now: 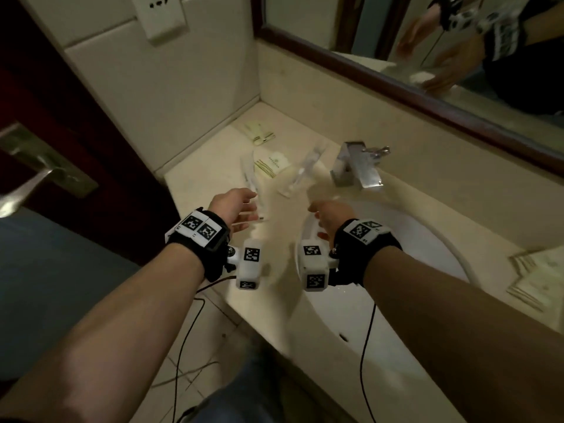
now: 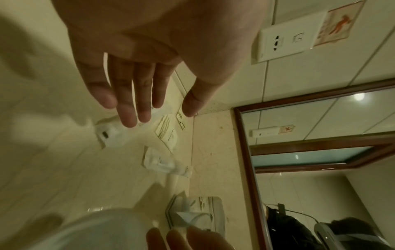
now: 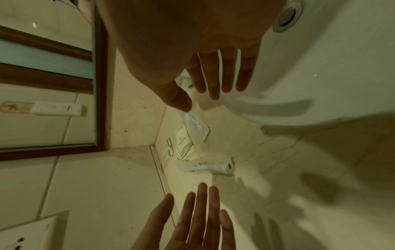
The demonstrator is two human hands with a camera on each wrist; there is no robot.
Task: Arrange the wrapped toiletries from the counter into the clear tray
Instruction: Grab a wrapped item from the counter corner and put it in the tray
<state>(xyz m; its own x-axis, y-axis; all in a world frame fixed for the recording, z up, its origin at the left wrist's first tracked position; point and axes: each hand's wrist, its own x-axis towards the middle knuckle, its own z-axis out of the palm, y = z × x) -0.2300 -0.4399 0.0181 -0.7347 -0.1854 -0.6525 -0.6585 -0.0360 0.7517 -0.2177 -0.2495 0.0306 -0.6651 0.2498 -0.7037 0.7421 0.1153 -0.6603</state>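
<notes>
Several wrapped toiletries lie on the cream counter (image 1: 195, 190) left of the sink. A clear-wrapped long item (image 1: 251, 181) lies just past my left hand (image 1: 247, 209); it shows under the straight fingers (image 2: 128, 116) as a white bundle (image 2: 111, 133). A second clear-wrapped item (image 1: 305, 172) lies ahead of my right hand (image 1: 317, 212) and just past its thumb in the right wrist view (image 3: 195, 125). A cream printed packet (image 1: 271, 164) sits between them and another (image 1: 259, 132) lies in the far corner. Both hands hover open and hold nothing. I cannot pick out a clear tray for certain.
The white sink basin (image 1: 396, 270) lies under my right wrist, with the chrome faucet (image 1: 357, 166) behind it. A stack of cream packets (image 1: 537, 276) sits at the right edge. Tiled wall, socket (image 1: 158, 16) and framed mirror (image 1: 427, 80) bound the counter; a dark door (image 1: 45, 132) stands left.
</notes>
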